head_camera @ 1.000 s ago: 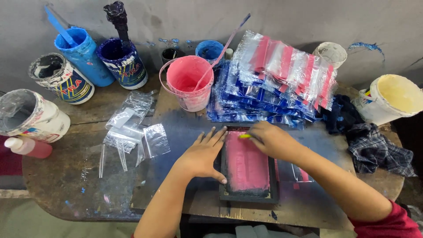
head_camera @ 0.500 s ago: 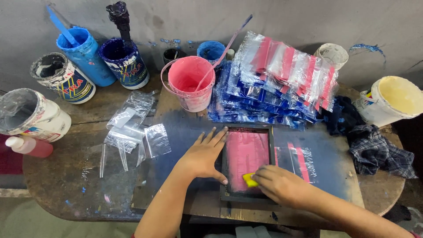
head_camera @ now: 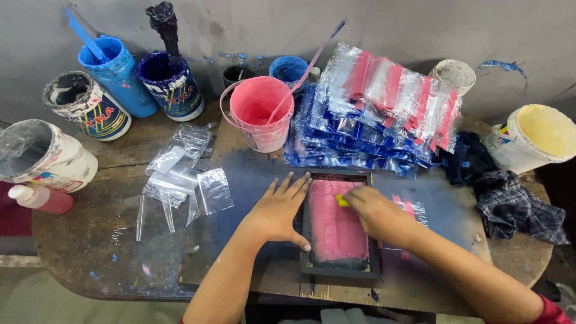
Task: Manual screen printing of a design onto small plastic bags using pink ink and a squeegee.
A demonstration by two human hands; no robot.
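The left hand (head_camera: pixel 278 211) is lying flat and released, fingers spread, pressing on the left edge of a small dark frame (head_camera: pixel 339 270) whose screen is coated pink. The right hand (head_camera: pixel 373 210) is grasping a small yellow squeegee (head_camera: pixel 342 201) and resting it on the screen near the frame's 12 o'clock end. The frame is sitting near the front middle of the surface (head_camera: pixel 96 240). At the frame's 12 o'clock, a stack of printed plastic bags (head_camera: pixel 384 114) is lying; at 11 o'clock, a pink paint bucket (head_camera: pixel 262 111) is standing; at 9 o'clock, clear bags (head_camera: pixel 180 174) are lying scattered.
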